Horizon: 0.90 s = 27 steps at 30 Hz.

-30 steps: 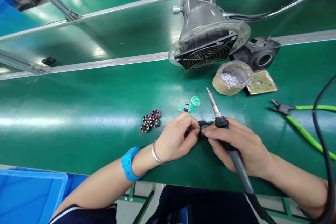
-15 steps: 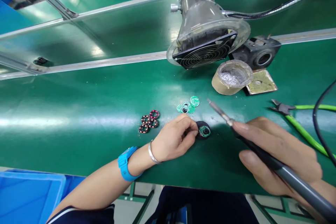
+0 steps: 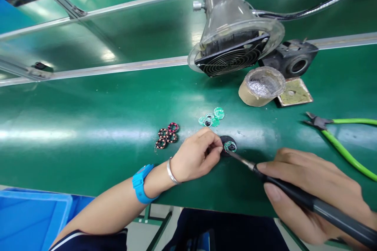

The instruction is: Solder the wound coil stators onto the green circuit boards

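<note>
A small round green circuit board [image 3: 230,147] with a dark centre sits on a black disc [image 3: 226,139]. My left hand [image 3: 200,152] is closed in a pinch at the disc's left edge; whatever is between the fingertips is hidden. A soldering iron [image 3: 282,183] lies in the closed grip of my right hand [image 3: 318,188], its tip touching the lower left of the board. Left of my left hand lie several ring-shaped copper-wound coils [image 3: 171,137]. Beyond its knuckles is a small cluster of round green boards [image 3: 218,113].
A fume extractor hood [image 3: 235,47] hangs over the bench's back. Below it stand a tub of silvery bits [image 3: 255,96], a yellowish sponge tray [image 3: 297,93] and a dark iron holder [image 3: 294,60]. Green-handled cutters [image 3: 338,141] lie at right; a blue bin [image 3: 35,219] is lower left.
My right hand has brought the soldering iron down and left, so its tip has gone from above the bench to the board. My left hand stays in place.
</note>
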Available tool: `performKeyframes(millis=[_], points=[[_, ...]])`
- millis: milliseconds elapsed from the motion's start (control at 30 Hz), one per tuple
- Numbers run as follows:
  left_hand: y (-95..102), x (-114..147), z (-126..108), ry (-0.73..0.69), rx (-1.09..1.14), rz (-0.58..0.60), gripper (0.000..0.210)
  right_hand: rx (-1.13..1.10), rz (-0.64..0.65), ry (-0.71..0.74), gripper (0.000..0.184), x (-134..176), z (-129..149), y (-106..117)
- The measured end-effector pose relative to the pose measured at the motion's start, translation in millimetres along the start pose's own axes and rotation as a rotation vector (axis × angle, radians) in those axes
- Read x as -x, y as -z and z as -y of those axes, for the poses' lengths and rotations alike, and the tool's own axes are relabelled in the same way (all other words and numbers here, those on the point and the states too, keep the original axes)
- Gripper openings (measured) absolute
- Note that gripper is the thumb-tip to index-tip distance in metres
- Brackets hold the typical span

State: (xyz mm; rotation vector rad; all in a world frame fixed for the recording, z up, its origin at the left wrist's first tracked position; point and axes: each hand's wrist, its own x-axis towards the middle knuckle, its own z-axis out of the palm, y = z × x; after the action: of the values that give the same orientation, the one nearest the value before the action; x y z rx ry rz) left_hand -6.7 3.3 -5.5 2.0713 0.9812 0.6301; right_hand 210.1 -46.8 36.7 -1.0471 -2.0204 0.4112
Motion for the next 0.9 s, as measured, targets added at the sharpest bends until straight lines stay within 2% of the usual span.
performKeyframes(millis=[900], points=[[-1.3, 1.1, 1.4, -0.059, -0.052, -0.018, 0.009, 0.01, 0.001, 0.008, 0.018, 2.3, -3.0, -0.5]])
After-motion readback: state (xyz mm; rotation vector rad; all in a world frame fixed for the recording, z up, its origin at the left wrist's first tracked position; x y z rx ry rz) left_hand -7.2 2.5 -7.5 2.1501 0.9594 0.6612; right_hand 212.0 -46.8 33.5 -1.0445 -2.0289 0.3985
